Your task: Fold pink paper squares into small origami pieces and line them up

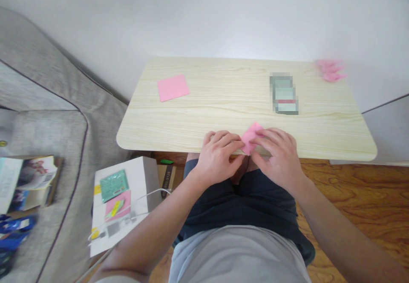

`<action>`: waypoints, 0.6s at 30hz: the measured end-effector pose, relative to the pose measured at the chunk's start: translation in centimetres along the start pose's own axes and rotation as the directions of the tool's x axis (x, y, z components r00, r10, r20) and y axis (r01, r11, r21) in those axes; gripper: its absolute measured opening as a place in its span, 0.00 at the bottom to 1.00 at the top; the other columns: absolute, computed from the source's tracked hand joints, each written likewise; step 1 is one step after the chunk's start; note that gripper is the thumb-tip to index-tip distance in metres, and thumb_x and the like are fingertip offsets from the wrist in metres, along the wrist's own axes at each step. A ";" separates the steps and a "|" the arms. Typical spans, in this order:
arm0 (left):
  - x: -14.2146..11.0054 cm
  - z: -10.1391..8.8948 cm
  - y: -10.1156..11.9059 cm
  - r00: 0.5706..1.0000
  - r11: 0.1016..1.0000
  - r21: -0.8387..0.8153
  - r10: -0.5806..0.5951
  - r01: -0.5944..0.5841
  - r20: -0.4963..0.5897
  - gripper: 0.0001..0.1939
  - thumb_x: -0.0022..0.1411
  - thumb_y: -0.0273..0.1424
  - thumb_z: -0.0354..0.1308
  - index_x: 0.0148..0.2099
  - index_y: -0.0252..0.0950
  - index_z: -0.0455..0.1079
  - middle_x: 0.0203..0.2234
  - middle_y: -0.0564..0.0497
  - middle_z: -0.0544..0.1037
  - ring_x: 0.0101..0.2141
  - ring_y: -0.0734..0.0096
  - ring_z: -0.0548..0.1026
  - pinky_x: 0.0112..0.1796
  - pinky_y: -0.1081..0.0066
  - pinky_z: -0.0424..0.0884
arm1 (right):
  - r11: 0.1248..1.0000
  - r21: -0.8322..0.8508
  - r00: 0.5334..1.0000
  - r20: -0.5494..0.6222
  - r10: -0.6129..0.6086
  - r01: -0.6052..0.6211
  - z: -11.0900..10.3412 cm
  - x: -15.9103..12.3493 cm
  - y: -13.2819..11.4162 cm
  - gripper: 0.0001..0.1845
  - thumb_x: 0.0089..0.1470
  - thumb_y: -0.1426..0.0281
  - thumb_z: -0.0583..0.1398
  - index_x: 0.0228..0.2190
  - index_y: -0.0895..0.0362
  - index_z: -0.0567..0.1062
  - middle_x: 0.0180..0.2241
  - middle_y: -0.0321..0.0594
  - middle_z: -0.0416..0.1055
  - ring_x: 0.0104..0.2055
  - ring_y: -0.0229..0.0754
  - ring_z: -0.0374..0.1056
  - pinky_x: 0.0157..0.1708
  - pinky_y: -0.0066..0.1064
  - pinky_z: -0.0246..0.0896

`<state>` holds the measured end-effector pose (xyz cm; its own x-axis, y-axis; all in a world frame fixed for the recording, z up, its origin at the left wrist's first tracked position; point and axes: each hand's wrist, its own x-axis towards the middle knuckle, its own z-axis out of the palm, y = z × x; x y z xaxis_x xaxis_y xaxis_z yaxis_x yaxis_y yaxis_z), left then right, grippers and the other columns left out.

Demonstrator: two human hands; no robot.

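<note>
A small folded piece of pink paper (251, 136) lies at the front edge of the pale wooden table (217, 100), between my two hands. My left hand (220, 153) has its fingertips closed on the paper's left corner. From the other side, my right hand (277, 157) pinches the paper's right side, its fingers covering part of it. Further back on the left lies a flat stack or sheet of pink paper (173, 88). Several folded pink paper pieces (331, 70) sit in the far right corner, somewhat blurred.
A pixelated phone-like object (284, 93) lies right of the table's middle. Left below stands a white box (140, 168) with a green packet (114, 185), a yellow cutter (115, 207) and cables. A grey sofa (60, 134) is at the left, a white wall (223, 15) behind.
</note>
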<state>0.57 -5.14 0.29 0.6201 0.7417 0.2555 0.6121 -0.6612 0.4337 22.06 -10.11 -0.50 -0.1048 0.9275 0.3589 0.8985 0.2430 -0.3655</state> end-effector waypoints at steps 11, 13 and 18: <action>0.4 0.6 -0.1 0.999 1.000 -0.026 -0.011 0.010 -0.037 0.12 0.74 0.38 0.54 0.46 0.45 0.79 0.50 0.53 0.83 0.53 0.63 0.74 0.57 0.56 0.61 | 0.991 0.091 0.993 0.061 -0.101 0.095 -0.3 -0.4 1.7 0.12 0.60 0.62 0.65 0.46 0.48 0.80 0.58 0.41 0.76 0.63 0.56 0.67 0.62 0.54 0.57; 0.5 0.8 0.0 0.998 0.999 -0.033 -0.031 0.029 -0.059 0.12 0.75 0.37 0.53 0.46 0.45 0.79 0.49 0.54 0.83 0.53 0.64 0.74 0.57 0.57 0.61 | 0.991 0.107 0.995 0.050 -0.088 0.082 -0.4 -0.2 1.9 0.10 0.62 0.61 0.65 0.45 0.48 0.80 0.56 0.40 0.77 0.62 0.54 0.68 0.61 0.53 0.58; 0.9 1.1 0.4 0.986 0.989 -0.053 -0.143 0.139 -0.083 0.11 0.74 0.38 0.55 0.44 0.44 0.78 0.48 0.52 0.82 0.52 0.63 0.73 0.54 0.57 0.64 | 0.990 0.139 0.998 0.039 -0.042 0.036 -0.1 0.9 2.0 0.08 0.65 0.63 0.62 0.42 0.50 0.81 0.50 0.40 0.80 0.55 0.52 0.70 0.57 0.51 0.61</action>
<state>1.88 -4.90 -0.25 0.4828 0.8357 0.2619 0.6658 -0.5445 0.5101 23.84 -8.79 -0.78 -0.1588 0.9268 0.3404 0.8259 0.3136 -0.4685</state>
